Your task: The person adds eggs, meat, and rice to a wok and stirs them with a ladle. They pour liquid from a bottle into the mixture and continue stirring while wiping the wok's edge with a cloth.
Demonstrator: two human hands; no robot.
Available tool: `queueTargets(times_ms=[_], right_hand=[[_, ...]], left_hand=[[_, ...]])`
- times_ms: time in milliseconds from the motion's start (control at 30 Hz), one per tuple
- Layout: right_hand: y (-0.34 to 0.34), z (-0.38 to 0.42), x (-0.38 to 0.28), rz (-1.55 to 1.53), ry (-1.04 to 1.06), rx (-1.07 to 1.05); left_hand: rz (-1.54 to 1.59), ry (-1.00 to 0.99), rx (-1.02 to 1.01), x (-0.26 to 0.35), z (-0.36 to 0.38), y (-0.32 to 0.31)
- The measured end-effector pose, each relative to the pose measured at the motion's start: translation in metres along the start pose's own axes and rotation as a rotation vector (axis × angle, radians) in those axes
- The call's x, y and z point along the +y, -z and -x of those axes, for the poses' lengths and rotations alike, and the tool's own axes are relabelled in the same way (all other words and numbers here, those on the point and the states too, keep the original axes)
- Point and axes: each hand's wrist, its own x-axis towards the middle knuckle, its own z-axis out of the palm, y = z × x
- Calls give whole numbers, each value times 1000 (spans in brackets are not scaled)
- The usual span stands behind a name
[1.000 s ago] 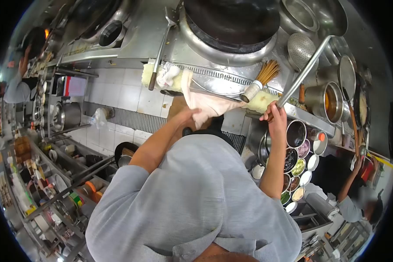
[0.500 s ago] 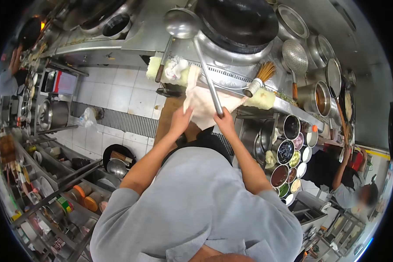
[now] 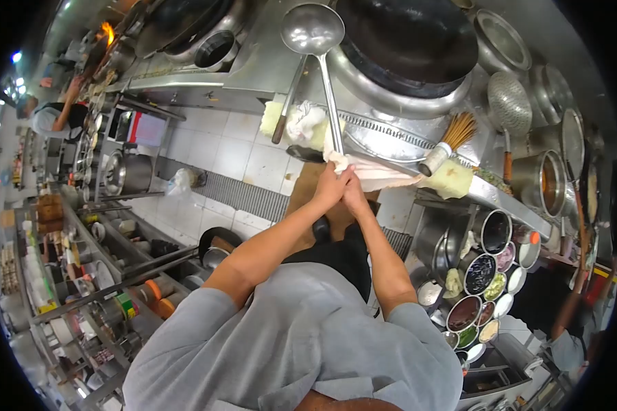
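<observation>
My left hand (image 3: pixel 330 186) and my right hand (image 3: pixel 353 194) meet at the lower end of a long-handled steel ladle (image 3: pixel 312 29). A pale pink cloth (image 3: pixel 384 174) is wrapped round the ladle's handle end, and its loose part hangs to the right along the stove edge. My left hand is closed on the cloth. The fingers of my right hand are closed beside it, on the cloth and handle end. The bowl of the ladle lies up at the stove, left of a black wok (image 3: pixel 408 44).
A bamboo brush (image 3: pixel 454 137) lies on the stove's edge, near a perforated skimmer (image 3: pixel 509 103). Sauce containers (image 3: pixel 480 274) stand at the right. Another person (image 3: pixel 55 118) works at the far left; a second person's arm (image 3: pixel 570 308) shows at the far right.
My hands were apart and have come together at the handle end. The cloth, spread between them before, is now round the handle. The ladle stands more upright in view.
</observation>
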Motion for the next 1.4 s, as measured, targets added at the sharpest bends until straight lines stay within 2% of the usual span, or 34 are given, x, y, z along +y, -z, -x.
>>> queueTargets(times_ms=[33, 67, 167, 300, 333, 400, 433, 467, 567, 600, 633, 667, 700, 733, 767, 800, 833, 867, 900, 1000, 1033, 1100, 1200, 1233, 1300, 1367, 1400], right_hand=[[-3, 6, -3, -67, 28, -27], [-6, 13, -7, 52, 122, -20], [11, 57, -15, 26, -65, -119], [56, 136, 52, -150, -312, -290], [65, 152, 58, -168, -334, -292], [73, 174, 66, -210, -373, -298], [68, 177, 53, -142, -321, -232], [63, 176, 38, -78, -266, -161], [44, 151, -5, 105, -78, 59], [41, 143, -21, 87, -61, 109], [37, 126, -13, 124, 224, 241], [32, 117, -34, 273, 338, 449], [39, 115, -65, 350, 209, 480], [48, 110, -86, 268, 385, 501], [64, 92, -93, 295, 646, 557], [72, 106, -138, -216, 386, 351], [95, 115, -163, -224, 346, 224], [108, 116, -173, -248, 390, 320], [118, 111, -183, -272, 444, 399], [163, 111, -189, -234, 432, 581], [176, 117, -186, -77, 314, 670], [225, 103, -140, 141, 276, 828], [275, 94, -87, 442, 300, 1031], [277, 100, -88, 522, 185, 1081], [281, 105, -90, 516, 27, 1090], [295, 92, -64, 601, 181, 1214], [294, 90, -70, 553, 195, 1184]], left_hand=[[16, 25, -34, 2, -1, -2], [183, -14, 6, -17, -14, -14], [171, 39, -9, -12, -29, -19], [231, 115, 123, -8, -44, -28], [345, 105, 53, -4, -48, -22], [315, 42, 75, -7, -44, -23], [296, 9, 87, -14, -43, -23], [237, 70, 111, -20, -40, -20], [-207, 93, -201, -57, -4, 3], [-351, -140, -326, -94, 8, 10], [-487, -387, -451, -125, 20, 22], [-514, -574, -378, -128, 37, 43], [-626, -376, -383, -101, 56, 60], [-663, -355, -347, -173, 57, 74], [-592, -165, -396, -199, 58, 89], [-486, -95, -446, -193, 62, 107], [-508, -18, -446, -199, 65, 120], [-595, -14, -468, -204, 65, 133], [-680, -10, -469, -200, 61, 136], [-551, 98, -310, -172, 58, 126], [-413, 8, -255, -164, 53, 115], [-145, -163, -129, -142, 44, 81], [-395, -328, -265, -68, 17, 54], [-544, -362, -286, -40, 7, 45], [-469, -529, -285, 13, -16, 28], [-366, -728, -180, 58, -41, 8], [-425, -806, -144, 83, -57, 0]])
